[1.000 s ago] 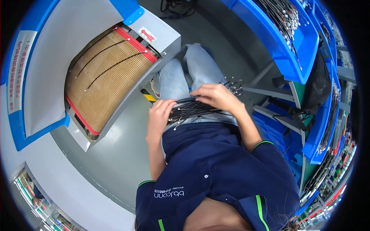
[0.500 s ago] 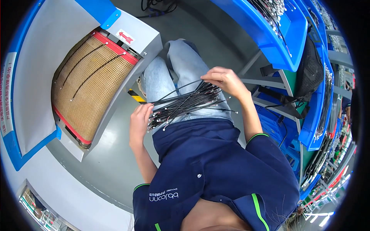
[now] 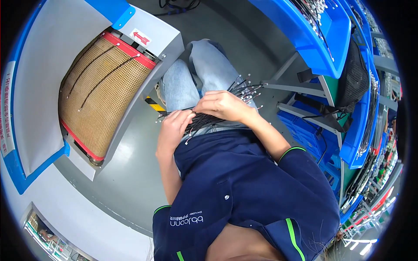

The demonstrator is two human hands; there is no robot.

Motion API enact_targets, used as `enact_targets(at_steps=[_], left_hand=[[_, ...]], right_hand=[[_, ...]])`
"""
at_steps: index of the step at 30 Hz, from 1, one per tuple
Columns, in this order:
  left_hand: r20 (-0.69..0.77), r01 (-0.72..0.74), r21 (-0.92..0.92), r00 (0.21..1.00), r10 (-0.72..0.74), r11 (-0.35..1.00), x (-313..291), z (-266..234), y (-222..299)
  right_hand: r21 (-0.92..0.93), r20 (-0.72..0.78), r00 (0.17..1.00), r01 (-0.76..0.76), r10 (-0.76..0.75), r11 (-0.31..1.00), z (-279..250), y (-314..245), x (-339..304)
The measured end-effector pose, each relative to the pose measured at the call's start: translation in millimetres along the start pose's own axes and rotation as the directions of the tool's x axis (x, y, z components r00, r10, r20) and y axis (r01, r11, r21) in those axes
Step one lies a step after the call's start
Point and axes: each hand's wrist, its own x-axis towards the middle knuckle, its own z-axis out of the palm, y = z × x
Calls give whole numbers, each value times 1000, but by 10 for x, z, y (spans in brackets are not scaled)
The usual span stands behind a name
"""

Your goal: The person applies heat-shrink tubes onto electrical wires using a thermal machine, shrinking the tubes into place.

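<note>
Black cables [image 3: 202, 123] appear pinched by the left hand [image 3: 173, 128] and right hand [image 3: 222, 105]; some could be dragged off the lap [image 3: 180, 93] by snagged connectors [image 3: 187, 142].

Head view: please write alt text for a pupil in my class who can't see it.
A person in dark blue has left hand and right hand together at a bundle of white-tipped black cables across their jeans. To the left, three dark cables lie on a brown mesh belt; to the right are blue bins.
</note>
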Motion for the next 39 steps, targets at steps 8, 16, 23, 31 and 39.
enact_targets(at_steps=[8, 16, 23, 31, 39], left_hand=[[-120, -150, 175, 978, 172, 973, -49, 107, -54], [-267, -198, 175, 934, 239, 965, -40, 222, -59], [-328, -82, 77, 939, 103, 994, -85, 252, -68], [-351, -105, 62, 929, 120, 993, -71, 323, -74], [-394, 81, 137, 919, -21, 987, -278, 130, -270]], right_hand=[[30, 41, 989, -142, 141, 989, -8, -3, -40], [111, 59, 972, -231, 226, 967, 22, -31, -68], [135, -3, 972, -231, 233, 964, -12, 42, -149], [138, -18, 981, -189, 193, 972, -9, 66, -189], [-69, -9, 930, -367, 368, 928, -420, 209, -396]])
